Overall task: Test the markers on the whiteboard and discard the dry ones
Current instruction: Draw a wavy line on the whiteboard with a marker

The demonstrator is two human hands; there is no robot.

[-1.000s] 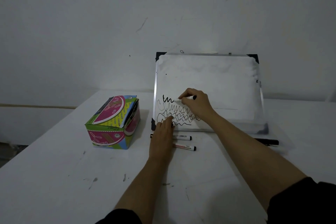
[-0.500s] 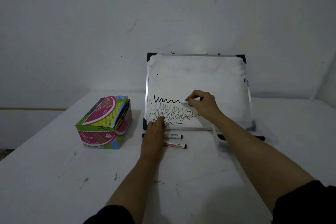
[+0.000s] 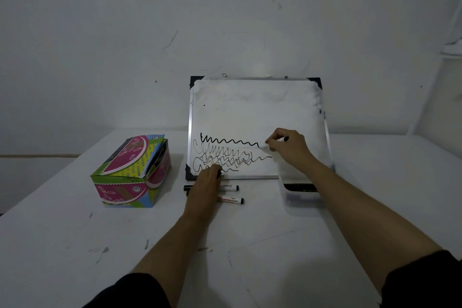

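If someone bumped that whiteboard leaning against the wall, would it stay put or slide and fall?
The whiteboard looks thin and rigid, so probably light and easy to shift. It stands tilted back on its bottom edge, so a bump might slide it flat on the table. The left hand rests at its lower edge, likely steadying it while the right hand writes with a marker.

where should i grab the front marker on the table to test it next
Pinch the front marker at its bare white barrel, right of the left hand, coming from above. It lies flat, left to right, black cap at its right end, with a gap to the marker behind.
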